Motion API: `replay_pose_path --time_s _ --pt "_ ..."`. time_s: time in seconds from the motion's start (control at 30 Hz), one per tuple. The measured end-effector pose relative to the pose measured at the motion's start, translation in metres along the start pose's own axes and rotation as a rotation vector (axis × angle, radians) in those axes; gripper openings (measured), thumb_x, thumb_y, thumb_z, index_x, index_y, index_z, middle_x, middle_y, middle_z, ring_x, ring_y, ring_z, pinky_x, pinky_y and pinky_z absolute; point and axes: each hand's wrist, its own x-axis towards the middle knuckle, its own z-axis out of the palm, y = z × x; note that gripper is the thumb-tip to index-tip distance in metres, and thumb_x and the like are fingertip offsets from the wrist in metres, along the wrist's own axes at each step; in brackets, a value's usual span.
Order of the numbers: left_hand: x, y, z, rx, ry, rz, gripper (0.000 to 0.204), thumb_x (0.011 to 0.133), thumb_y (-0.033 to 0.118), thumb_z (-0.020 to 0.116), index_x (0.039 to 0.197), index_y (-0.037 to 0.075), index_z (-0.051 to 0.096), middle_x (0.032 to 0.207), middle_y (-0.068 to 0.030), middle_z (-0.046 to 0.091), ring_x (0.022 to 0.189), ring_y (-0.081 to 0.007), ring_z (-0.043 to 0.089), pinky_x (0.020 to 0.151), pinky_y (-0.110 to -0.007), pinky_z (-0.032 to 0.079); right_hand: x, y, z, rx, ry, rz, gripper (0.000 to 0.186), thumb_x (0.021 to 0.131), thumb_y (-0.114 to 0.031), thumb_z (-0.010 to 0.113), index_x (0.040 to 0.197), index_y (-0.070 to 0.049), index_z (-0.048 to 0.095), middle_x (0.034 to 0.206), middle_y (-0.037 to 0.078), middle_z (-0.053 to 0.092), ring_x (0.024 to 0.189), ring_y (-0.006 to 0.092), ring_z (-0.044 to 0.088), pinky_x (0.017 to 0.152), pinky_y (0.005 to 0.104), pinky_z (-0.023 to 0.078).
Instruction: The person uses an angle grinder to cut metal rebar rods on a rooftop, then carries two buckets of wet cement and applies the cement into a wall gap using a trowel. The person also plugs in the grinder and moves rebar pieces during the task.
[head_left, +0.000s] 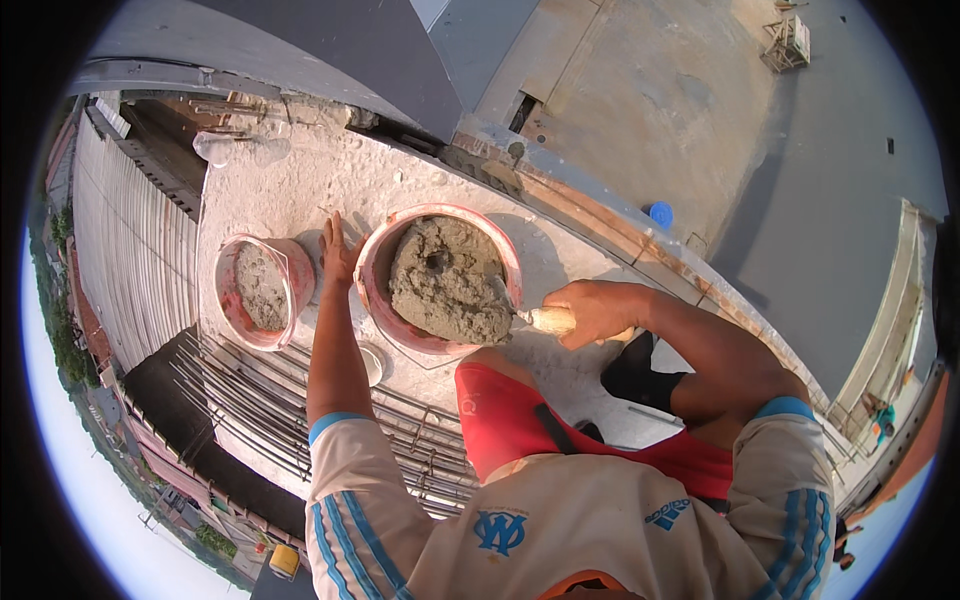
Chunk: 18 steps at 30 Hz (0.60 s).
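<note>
A pink bucket [510, 240] stands in front of me, filled with wet grey mortar [450, 275] that has a small hollow in its top. My right hand [597, 312] is closed round the pale wooden handle of a trowel [546, 320]. The trowel's blade goes into the mortar at the bucket's right side and is mostly hidden there. My left hand [341, 252] lies beside the bucket's left rim with its fingers stretched apart, holding nothing; whether the palm touches the bucket, I cannot tell. Left of that hand is a smaller pink bucket [228, 300] with some mortar inside.
Both buckets stand on a rough pale concrete ledge [300, 180]. Several steel bars [250, 400] stick out along its near left side. A round white lid or dish [372, 364] lies near my left forearm. Beyond the ledge's brick edge, a blue round object [660, 214] sits on a lower floor.
</note>
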Motion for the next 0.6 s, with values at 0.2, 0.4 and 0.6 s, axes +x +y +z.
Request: replay_pose_path --time_s 0.2,0.4,0.6 --pt "0.020 0.011 0.042 0.075 -0.171 -0.370 0.122 0.070 0.068 0.070 0.154 0.014 0.001 0.160 -0.0190 -0.004 0.144 -0.0474 -0.008 0.114 -0.060 0.005 -0.025 0.064 -0.070 -0.076 0.249 0.086 0.039 0.072 -0.025 0.065 0.105 -0.003 0.059 0.094 0.018 0.062 0.086 0.0274 0.062 0.074 0.0386 0.048" --pt "0.010 -0.004 0.052 0.050 -0.015 -0.215 0.127 0.066 0.072 0.071 0.154 0.021 -0.007 0.158 -0.0171 -0.016 0.142 -0.0472 -0.018 0.110 -0.065 -0.002 0.044 0.188 -0.131 -0.064 0.520 0.241 0.053 0.072 -0.024 0.069 0.118 0.000 0.057 0.102 0.021 0.063 0.092 0.0336 0.062 0.082 0.0402 0.048" --pt "0.007 0.003 0.045 0.089 -0.049 -0.212 0.135 0.060 0.076 0.071 0.153 0.020 -0.009 0.157 -0.0181 -0.020 0.141 -0.0468 -0.021 0.108 -0.068 -0.005 0.145 0.309 -0.137 -0.260 0.633 0.310 0.058 0.072 -0.026 0.070 0.122 0.000 0.055 0.111 0.024 0.063 0.104 0.0369 0.061 0.090 0.0424 0.049"
